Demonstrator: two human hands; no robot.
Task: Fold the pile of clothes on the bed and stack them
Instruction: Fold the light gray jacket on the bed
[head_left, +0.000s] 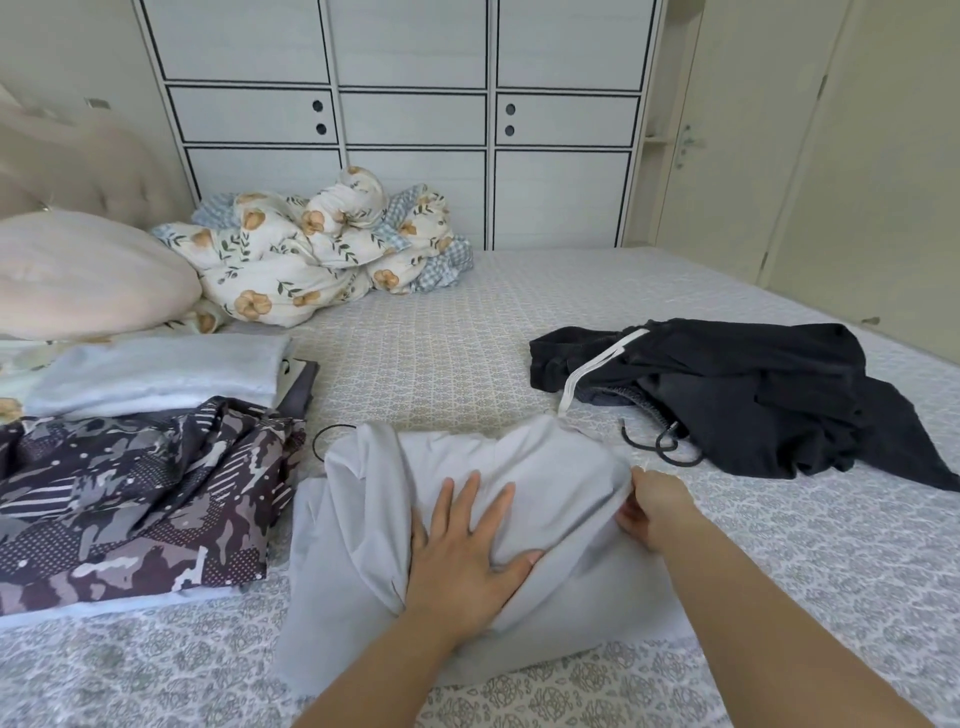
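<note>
On the patterned bedsheet (467, 358), right in front of the person, lies a pale grey garment (550, 467), partly folded over on itself. The left hand (467, 545) lies flat on its middle, fingers straight and spread apart, pressing the cloth down. The right hand (652, 506) sits at the garment's right edge with its fingers curled in and pinching the fabric — a fold runs from there across to the left hand. To the left lies a camouflage-print garment (124, 493), spread loosely, and just behind it a stack of folded clothes (156, 374) with a light blue piece on top. To the right, well apart, is a crumpled heap of black clothes (737, 395) with a white drawstring. Farther back lie a floral duvet (311, 244) and a pink pillow (88, 275) — white cupboards (410, 119) stand behind them.
</note>
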